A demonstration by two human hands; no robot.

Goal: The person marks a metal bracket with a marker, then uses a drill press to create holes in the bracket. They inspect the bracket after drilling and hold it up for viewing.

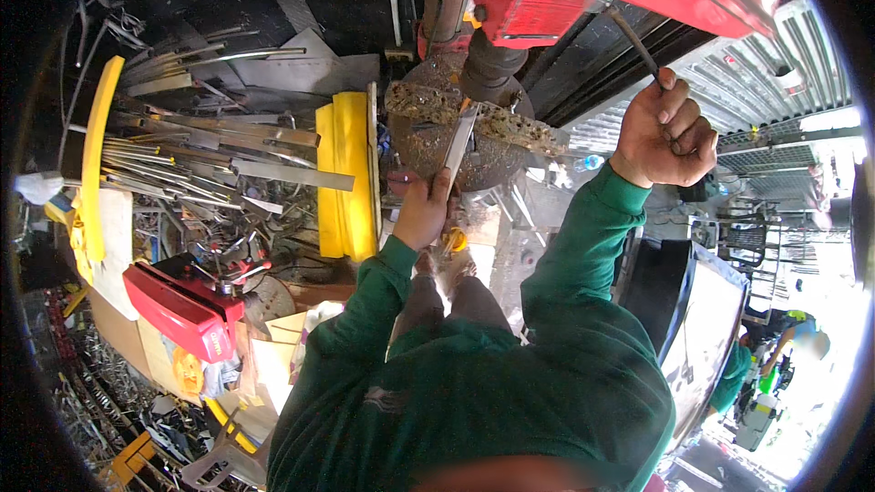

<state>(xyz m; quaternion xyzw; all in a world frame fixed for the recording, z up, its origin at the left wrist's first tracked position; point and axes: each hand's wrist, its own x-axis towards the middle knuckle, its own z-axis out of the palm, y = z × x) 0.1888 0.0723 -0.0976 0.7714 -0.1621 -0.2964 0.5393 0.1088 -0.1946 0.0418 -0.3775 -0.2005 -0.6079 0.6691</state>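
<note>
My left hand [424,214] pinches the near end of a flat metal strip [459,146] between thumb and fingers. The strip's far end rests on a worn, pitted wooden block [524,130], beneath the dark chuck [492,68] of a red drill press [556,0]. Whether the bit touches the strip is too small to tell. The block lies across the round press table [437,159]. Up and to the right, my right hand [670,132] is closed round the drill press's feed lever [633,36], whose dark end shows below the fist.
Left of the press are yellow channel pieces [346,173] and heaped metal bars [173,169]. A red machine housing [178,310] sits at lower left. On the right stands a dark-edged panel [693,328]; beyond it, another person [802,342] bends over. Corrugated sheet [720,82] lines the upper right.
</note>
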